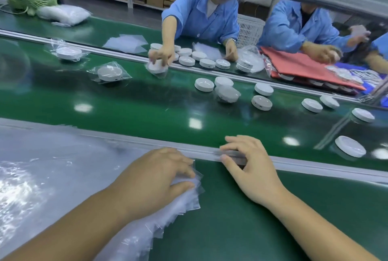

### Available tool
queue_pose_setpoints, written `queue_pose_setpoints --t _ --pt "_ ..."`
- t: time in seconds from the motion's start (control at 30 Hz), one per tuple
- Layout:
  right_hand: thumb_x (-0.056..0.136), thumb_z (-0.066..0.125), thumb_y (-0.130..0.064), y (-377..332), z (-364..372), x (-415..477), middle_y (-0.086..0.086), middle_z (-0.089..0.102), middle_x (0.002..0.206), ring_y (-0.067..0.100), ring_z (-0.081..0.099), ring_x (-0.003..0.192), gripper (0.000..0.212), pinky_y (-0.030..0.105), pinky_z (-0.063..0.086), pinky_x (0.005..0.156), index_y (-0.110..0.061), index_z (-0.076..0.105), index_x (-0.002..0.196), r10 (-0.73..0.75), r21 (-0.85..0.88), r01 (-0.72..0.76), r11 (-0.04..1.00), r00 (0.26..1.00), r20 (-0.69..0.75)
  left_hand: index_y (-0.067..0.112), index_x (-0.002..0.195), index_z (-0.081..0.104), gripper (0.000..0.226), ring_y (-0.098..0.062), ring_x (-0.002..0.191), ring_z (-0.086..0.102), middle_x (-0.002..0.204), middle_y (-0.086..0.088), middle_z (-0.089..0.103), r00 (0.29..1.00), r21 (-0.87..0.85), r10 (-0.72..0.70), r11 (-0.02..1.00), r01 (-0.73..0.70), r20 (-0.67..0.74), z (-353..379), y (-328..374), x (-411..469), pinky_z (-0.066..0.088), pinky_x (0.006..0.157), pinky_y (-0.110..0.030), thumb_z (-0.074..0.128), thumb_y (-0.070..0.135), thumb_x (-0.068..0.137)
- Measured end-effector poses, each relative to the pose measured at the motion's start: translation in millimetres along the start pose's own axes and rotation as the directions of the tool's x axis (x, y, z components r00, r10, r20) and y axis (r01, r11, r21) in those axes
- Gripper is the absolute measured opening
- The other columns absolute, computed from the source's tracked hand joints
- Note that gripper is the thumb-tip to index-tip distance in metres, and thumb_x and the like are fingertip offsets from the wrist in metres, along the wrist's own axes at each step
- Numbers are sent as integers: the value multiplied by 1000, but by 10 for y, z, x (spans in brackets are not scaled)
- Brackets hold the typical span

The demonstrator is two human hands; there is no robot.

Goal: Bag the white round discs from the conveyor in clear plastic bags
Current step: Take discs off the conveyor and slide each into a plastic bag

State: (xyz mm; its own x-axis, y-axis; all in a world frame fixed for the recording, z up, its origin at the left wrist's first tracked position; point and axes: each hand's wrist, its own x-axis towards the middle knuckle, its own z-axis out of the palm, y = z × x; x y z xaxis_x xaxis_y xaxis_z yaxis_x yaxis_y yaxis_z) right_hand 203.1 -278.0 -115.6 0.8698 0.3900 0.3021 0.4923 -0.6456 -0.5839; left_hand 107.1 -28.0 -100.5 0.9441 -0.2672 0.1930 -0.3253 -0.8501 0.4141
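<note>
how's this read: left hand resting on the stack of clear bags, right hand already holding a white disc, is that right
Not quite. The right hand holds no disc; it pinches what looks like a clear bag at the rail, and the white discs lie out on the conveyor. The left hand does rest on the stack of clear bags, as the head view shows.

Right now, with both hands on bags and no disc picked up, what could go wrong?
The right hand pinches a thin clear bag, which may slip. The stack of bags under the left hand is fanned out, so extras may drag along. The nearest loose disc lies far right on the conveyor and may pass unbagged.
</note>
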Motion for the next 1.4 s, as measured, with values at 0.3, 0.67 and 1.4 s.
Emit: queue_pose_setpoints --t 0.3,0.67,1.4 --pt "88 47 -71 -57 46 19 -20 49 150 1 20 149 46 28 19 120 -46 66 122 -33 -227 65 972 989 144 51 110 71 26 8 123 44 126 35 58 998 103 20 995 -13 -67 34 106 -20 47 93 -22 51 57 95" --pt "87 54 -62 -22 76 3 -23 61 128 2 34 135 31 36 31 116 -40 73 99 6 -143 1 990 999 45 50 114 68 36 13 107 55 110 38 64 999 -17 18 1000 -18 -27 -148 104 -12 45 91 -14 60 66 83" --pt "99 53 -58 1510 -1416 533 20 43 157 39 40 144 68 52 39 114 -24 40 156 659 -593 -589 549 741 -125 41 84 77 9 6 105 61 98 35 68 973 -376 -100 927 16 -207 -84 257 14 36 97 -13 69 44 86"
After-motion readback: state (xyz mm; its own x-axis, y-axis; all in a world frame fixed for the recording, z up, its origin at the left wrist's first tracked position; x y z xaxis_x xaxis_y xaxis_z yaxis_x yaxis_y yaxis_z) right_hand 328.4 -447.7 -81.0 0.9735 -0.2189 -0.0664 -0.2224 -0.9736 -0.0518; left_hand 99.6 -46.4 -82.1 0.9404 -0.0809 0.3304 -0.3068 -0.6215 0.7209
